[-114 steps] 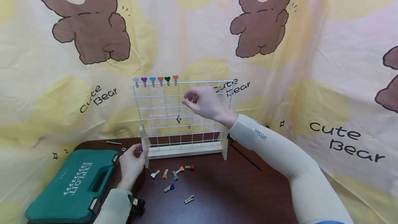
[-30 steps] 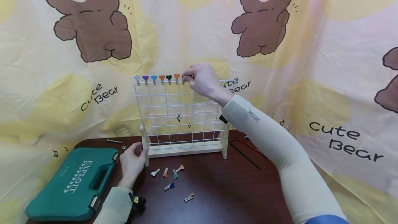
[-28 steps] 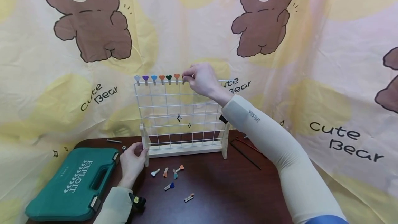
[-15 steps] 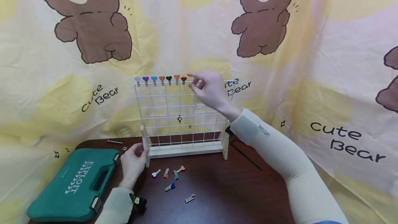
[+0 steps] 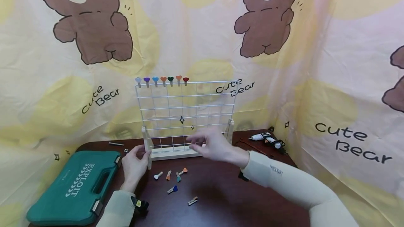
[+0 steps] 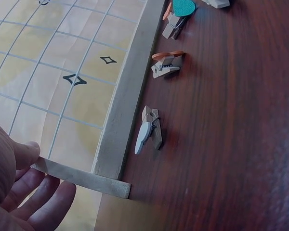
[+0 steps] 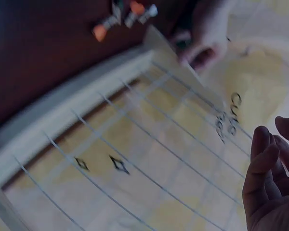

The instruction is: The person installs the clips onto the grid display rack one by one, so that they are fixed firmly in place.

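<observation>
A white wire grid stands in a wooden frame (image 5: 176, 155) on the dark table. Along its top wire is a row of heart-topped clothespins, with a red clothespin (image 5: 186, 80) at the right end. My left hand (image 5: 134, 167) grips the frame's left side piece (image 6: 82, 178), thumb on one side and fingers on the other. In front of the grid's lower part, my right hand (image 5: 214, 146) is blurred, fingers loosely bent and holding nothing. Several clothespins lie before the frame, among them a white one (image 5: 158, 175), a blue one (image 5: 172, 189) and one on its side (image 5: 193, 201).
A green tool case (image 5: 75, 185) lies at the left. Behind it are a short metal rod (image 5: 116, 144) and a small ring (image 5: 126, 150). At the back right sits a white glue gun (image 5: 263, 137) with a dark cord. A printed curtain hangs behind the table.
The red clothespin went from the table onto the top wire. My right hand let go of it, then came down and away from the row. The left hand stays on the frame.
</observation>
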